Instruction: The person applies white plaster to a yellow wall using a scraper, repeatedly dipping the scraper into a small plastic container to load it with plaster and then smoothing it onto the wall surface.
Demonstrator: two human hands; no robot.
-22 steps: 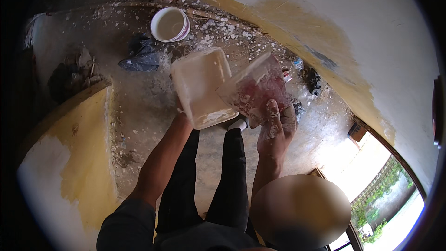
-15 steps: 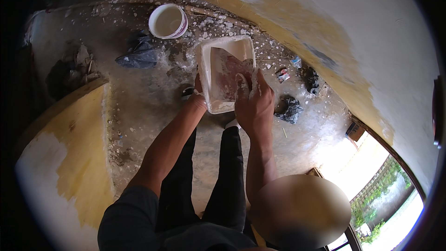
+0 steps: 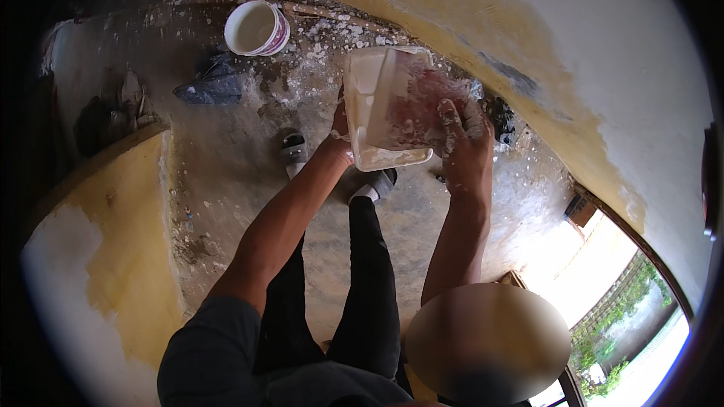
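Observation:
My left hand (image 3: 342,136) grips the left side of a white rectangular tub (image 3: 357,83) smeared with plaster; part of the fingers is hidden behind it. In my right hand (image 3: 469,139) is a wide, flat plastering blade (image 3: 413,102), reddish and coated with pale, wet-looking plaster. Thumb and fingers close on the blade's right part. It lies across the tub's opening and reaches past the right rim. White paste clings to my right fingers. What is in the tub under the blade is hidden.
A white bucket (image 3: 256,28) stands on the plaster-spattered floor, with a dark plastic bag (image 3: 211,84) nearby. A partly coated wall (image 3: 520,38) runs along the right; a low yellow-and-white wall (image 3: 128,218) is at left. My sandalled feet (image 3: 296,151) are below the tub.
Both hands have moved to the right with the tub and blade. The blade has shifted from inside the tub's opening to jutting over its right rim. Both sandals now show more.

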